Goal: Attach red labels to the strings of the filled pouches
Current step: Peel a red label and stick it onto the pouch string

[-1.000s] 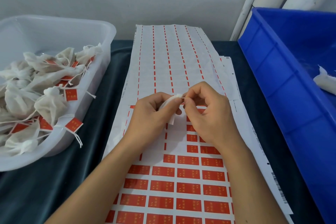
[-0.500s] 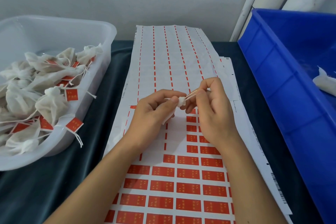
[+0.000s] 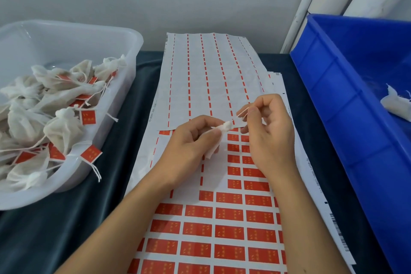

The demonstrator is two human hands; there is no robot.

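Bright even light, soft shadows, slight blur, wide-angle edge bending.

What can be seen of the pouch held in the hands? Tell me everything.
The pouch is small, white and cloth-like, gathered at its neck into a puckered tuft. The left hand pinches it below the neck, so most of its body is hidden; a white corner hangs under the fingers. Its string runs taut up and right from the neck to the right hand, which pinches it. No red label shows on the string. The pouch is held above the label sheet, not resting on it.

Label sheets (image 3: pixel 222 218) lie between tub (image 3: pixel 133 35) and crate (image 3: pixel 333 95).
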